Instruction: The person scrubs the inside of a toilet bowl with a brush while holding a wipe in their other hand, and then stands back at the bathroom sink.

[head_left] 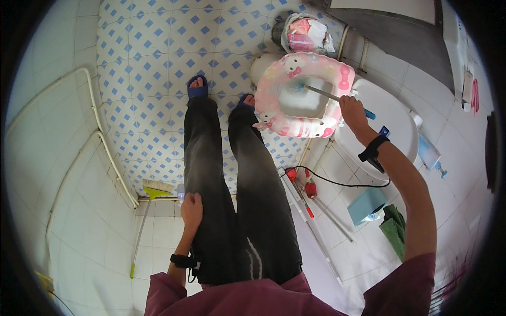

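My right hand (354, 115) is closed around the handle of a toilet brush (324, 93), a grey stick with a blue end. Its head reaches into the toilet bowl (311, 109), where the bristles are hard to make out. A pink padded seat cover (272, 73) with cartoon figures and bows rings the bowl. Beside my left thigh hangs my left hand (191, 209), its fingers curled. A small pale, see-through object (181, 193) shows next to its fingertips; whether the hand grips it is unclear.
A lined bin (301, 36) with rubbish stands beyond the toilet. Right of it is a white toilet lid or tank (382, 100). Brushes with red heads (310, 189), a teal box (366, 205) and a green cloth (393, 230) lie lower right. A green broom (153, 192) leans left.
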Motion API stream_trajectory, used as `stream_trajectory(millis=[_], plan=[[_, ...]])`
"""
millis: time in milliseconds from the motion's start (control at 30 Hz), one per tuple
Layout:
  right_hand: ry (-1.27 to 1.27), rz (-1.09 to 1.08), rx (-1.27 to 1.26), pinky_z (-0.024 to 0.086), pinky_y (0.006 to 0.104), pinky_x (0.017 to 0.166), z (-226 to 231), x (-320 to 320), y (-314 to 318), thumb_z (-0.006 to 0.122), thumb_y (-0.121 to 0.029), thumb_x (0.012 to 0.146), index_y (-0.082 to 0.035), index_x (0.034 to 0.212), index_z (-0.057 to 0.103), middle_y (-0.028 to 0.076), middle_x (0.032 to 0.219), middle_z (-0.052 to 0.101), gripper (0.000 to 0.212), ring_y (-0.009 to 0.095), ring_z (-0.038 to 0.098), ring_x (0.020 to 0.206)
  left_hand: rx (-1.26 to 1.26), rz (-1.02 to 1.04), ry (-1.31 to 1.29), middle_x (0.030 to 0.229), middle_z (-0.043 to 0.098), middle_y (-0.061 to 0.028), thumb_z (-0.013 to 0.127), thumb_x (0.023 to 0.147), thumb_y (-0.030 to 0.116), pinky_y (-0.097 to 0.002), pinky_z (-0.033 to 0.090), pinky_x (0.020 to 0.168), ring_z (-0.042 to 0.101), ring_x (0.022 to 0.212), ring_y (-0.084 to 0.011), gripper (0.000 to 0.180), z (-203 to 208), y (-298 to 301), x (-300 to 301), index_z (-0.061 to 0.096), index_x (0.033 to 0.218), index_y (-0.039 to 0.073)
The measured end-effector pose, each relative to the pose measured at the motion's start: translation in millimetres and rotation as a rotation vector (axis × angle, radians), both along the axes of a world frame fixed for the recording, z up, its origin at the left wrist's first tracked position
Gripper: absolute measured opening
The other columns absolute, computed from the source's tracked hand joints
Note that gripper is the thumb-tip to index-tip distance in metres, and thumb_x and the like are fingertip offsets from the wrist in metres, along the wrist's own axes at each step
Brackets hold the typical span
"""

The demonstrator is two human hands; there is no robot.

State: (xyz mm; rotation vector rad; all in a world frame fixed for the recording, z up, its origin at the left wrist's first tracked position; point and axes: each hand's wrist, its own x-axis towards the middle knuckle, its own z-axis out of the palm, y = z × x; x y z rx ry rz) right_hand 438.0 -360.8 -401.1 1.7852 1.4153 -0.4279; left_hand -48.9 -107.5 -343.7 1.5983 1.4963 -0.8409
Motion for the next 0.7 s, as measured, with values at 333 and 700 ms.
stream_trajectory(millis=[333, 700], plan=[[0.063, -0.356, -0.027, 0.050, 0.0333, 0.049, -39, -15, -16, 0.049, -0.011, 0.077, -0.004, 0.080, 0.051, 0.012, 0.067, 0.059, 0.008, 0.025, 0.062, 0.060, -0.687, 0.691, -0.470, 0.086, 0.039, -0.0045, 0.045, 0.064, -0.005, -0.0246, 0.040, 0.063, 0.043, 0.074, -0.0121, 0.037, 87, 74, 71, 0.035, 0.098, 0.008], [0.215, -0.721, -0.327, 0.048, 0.0413, 0.073, -43, 16, 3, 0.036, -0.030, 0.088, 0.002, 0.088, 0.061, 0.018, 0.088, 0.061, 0.040, 0.032, 0.060, 0.083, 0.428, 0.116, -0.801, 0.075, 0.041, -0.0037, 0.048, 0.075, 0.005, -0.0264, 0.043, 0.057, 0.045, 0.071, -0.0133, 0.008, -195, 96, 182, 0.046, 0.082, 0.008]])
